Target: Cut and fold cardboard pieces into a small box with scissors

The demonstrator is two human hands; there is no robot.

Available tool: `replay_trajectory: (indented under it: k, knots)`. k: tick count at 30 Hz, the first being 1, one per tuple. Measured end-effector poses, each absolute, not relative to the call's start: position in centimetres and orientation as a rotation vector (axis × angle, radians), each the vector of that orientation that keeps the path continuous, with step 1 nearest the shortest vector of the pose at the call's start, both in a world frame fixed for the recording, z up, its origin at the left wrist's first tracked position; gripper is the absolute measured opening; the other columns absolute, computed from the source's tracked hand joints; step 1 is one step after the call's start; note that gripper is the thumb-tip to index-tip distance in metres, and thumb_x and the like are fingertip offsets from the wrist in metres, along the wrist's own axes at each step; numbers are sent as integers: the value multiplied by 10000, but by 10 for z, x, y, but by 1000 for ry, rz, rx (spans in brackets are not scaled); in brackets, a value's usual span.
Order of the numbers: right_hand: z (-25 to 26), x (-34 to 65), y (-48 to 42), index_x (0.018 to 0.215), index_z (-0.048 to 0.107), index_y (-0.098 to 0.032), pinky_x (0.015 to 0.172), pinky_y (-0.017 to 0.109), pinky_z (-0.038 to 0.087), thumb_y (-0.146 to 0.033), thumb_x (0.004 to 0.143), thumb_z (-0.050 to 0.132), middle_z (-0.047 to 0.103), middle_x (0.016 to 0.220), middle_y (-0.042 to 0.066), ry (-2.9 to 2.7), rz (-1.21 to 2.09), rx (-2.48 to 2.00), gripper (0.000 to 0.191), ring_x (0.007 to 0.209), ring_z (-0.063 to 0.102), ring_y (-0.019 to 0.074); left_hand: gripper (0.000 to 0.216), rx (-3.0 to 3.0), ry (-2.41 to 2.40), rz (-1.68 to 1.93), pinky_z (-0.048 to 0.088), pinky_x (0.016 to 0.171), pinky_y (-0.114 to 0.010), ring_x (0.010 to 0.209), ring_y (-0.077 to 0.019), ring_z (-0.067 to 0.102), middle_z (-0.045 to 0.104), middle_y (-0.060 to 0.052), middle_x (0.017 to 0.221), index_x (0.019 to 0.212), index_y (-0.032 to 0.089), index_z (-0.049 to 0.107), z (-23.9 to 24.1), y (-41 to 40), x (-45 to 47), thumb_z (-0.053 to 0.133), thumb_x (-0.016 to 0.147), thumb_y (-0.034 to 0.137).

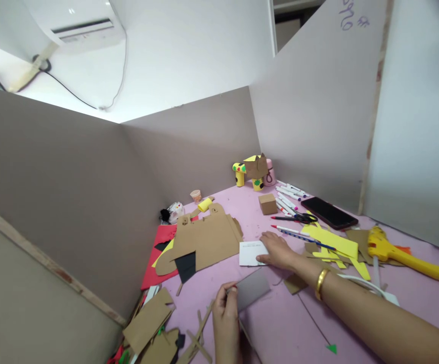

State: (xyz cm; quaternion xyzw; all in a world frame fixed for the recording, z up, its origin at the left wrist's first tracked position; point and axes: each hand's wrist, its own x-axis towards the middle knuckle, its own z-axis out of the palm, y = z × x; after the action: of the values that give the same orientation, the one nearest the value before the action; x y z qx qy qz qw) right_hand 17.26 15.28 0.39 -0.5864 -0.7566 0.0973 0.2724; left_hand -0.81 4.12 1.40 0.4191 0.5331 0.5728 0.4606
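My left hand is closed on a corner of a flat grey piece of card, thumb on top, holding it low over the pink table. My right hand, a gold bangle on its wrist, grips the right edge of a small white card with faint print. The thumb lies across the card's near corner, and the fingers reach along its far side. Left of the white card lies a large cut cardboard shape with rounded lobes. A small brown cardboard scrap sits below my right forearm.
Right: a yellow glue gun, a black phone, yellow paper scraps, scissors and several markers. Behind stand a small cardboard box and a pink bottle. Cardboard offcuts lie front left. Grey partitions enclose the table.
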Motion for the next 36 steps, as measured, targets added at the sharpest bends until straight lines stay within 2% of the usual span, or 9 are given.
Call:
replay_trajectory:
  k: [5, 12, 16, 19, 23, 27, 36]
  knots:
    - [3, 176, 144, 1157, 529, -177, 845, 461, 477, -282, 876, 554, 551, 1216, 73, -2094, 188, -1555, 302, 1026, 572, 238, 138, 1033, 1309, 1408, 393, 623, -224, 670, -137, 492, 575, 14, 690, 731, 181, 600, 15, 40, -6, 561, 732, 314]
    - [15, 174, 132, 1107, 554, -167, 821, 438, 486, -296, 872, 556, 573, 1168, 66, -2037, 195, -1531, 268, 985, 586, 222, 139, 1057, 1308, 1409, 405, 643, -232, 699, -156, 524, 621, -3, 716, 748, 181, 622, 18, 38, -6, 572, 719, 307]
    - [30, 183, 107, 1021, 538, -160, 650, 319, 486, -237, 884, 491, 661, 804, 14, -1994, 252, -1513, 164, 736, 632, 181, 140, 1072, 1310, 1421, 407, 637, -235, 695, -160, 524, 613, 0, 704, 716, 185, 618, 18, 38, -5, 565, 719, 315]
    - [33, 188, 74, 1038, 500, -184, 586, 292, 443, -211, 888, 391, 657, 689, 11, -1965, 259, -1517, 187, 647, 628, 199, 132, 1078, 1322, 1432, 404, 649, -237, 698, -159, 510, 595, 2, 699, 706, 182, 612, 19, 38, -4, 563, 724, 303]
    - [24, 180, 37, 1162, 505, -174, 599, 322, 437, -156, 856, 356, 694, 736, 78, -2001, 260, -1511, 341, 683, 643, 249, 123, 1085, 1333, 1431, 396, 655, -229, 708, -155, 506, 594, 9, 694, 708, 187, 613, 19, 39, -4, 556, 732, 293]
    - [19, 171, 23, 1272, 461, -187, 598, 301, 452, -93, 812, 371, 721, 768, 85, -2072, 306, -1451, 479, 707, 662, 245, 120, 1101, 1344, 1431, 390, 656, -221, 709, -151, 508, 601, 13, 695, 709, 192, 614, 20, 38, -3, 547, 738, 287]
    - [17, 174, 15, 1338, 402, -177, 644, 328, 487, -87, 766, 394, 742, 851, 104, -2082, 451, -1490, 579, 767, 680, 276, 127, 1092, 1365, 1470, 405, 675, -231, 727, -159, 521, 612, 5, 711, 697, 189, 623, 19, 36, -3, 571, 710, 304]
